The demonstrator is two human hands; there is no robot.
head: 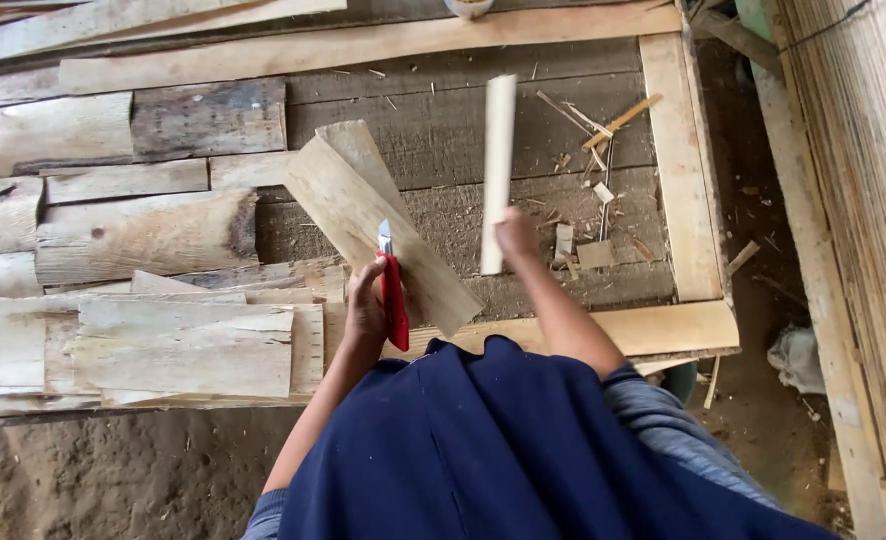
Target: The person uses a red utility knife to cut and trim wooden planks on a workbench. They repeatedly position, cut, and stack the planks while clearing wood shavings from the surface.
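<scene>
Knife in your left hand (365,305), wood strip in your right hand (516,236).
Both grips closed: red knife (394,300) blade-up, strip (498,170) upright over the plank counter (443,130); dirt floor (113,480) below.

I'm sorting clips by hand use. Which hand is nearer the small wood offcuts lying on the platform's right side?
Right. The right hand grips the pale strip just beside the offcuts; the left hand, holding the red knife, is farther away.

Rough woodworking shed: plank offcuts (183,345), shavings (588,215), dirt floor (113,480).
</scene>
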